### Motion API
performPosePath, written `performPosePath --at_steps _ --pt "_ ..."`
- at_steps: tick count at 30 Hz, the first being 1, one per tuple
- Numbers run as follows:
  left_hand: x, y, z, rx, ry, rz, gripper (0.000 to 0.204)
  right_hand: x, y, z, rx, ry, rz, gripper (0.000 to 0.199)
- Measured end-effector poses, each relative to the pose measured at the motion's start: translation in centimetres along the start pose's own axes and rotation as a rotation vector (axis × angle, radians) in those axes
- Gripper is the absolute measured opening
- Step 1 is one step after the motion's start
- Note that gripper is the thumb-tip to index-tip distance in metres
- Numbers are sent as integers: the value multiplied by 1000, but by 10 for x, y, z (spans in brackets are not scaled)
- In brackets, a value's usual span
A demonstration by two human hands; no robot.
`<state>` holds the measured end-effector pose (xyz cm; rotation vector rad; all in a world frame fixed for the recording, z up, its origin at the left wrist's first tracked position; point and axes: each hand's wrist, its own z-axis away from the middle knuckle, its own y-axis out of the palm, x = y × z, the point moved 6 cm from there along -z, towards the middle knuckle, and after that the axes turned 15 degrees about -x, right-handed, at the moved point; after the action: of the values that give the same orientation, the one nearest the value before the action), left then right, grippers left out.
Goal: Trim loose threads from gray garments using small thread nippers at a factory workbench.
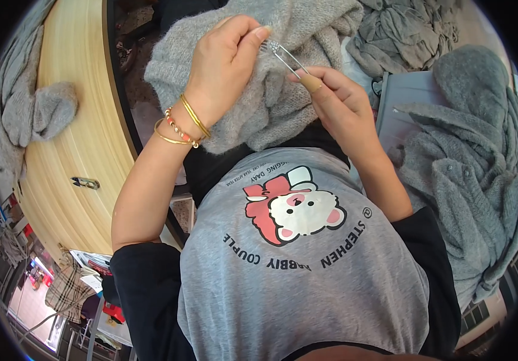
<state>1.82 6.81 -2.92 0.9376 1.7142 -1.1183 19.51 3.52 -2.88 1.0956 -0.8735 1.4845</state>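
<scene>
A light grey fuzzy knit garment [295,114] lies bunched over my lap. My left hand [226,57] is closed at its upper part, thumb and finger pinching a bit of the knit. Between thumb and fingers my right hand [340,102] grips a slim silver metal tool [289,62] with two thin, nearly parallel arms; its exact kind I cannot make out. The tool's far end meets the knit just beside my left fingertips. A tan covering wraps the tip of my right thumb. Folds of the garment hide the fingers under the left hand.
To the left stands a wood-grain table [66,138] with a grey knit piece [54,111] and a small dark metallic object [85,182] on it. At the right, darker grey knits [463,162] drape over a grey plastic bin [409,96]. Another grey heap [400,33] lies beyond.
</scene>
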Motion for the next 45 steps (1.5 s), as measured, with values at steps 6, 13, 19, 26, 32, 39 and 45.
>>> performPosePath --at_steps 6,13,19,26,32,39,45 --pt "-18 -12 -1 -56 198 -67 22 5 6 4 137 277 -266 23" --pt "25 -8 13 4 -232 137 24 19 12 18 -178 -819 858 21" --pt "21 -9 21 -23 -177 209 25 14 12 17 -125 -686 802 23" --pt "7 -10 29 -3 -108 149 26 8 8 14 -123 -500 470 20" --pt "-1 -15 28 21 -20 184 22 8 8 9 -49 -137 100 25" --pt "-12 -24 22 130 128 80 18 0 7 15 77 257 -132 29" --pt "6 -31 13 259 59 176 18 -3 6 22 169 425 -259 29"
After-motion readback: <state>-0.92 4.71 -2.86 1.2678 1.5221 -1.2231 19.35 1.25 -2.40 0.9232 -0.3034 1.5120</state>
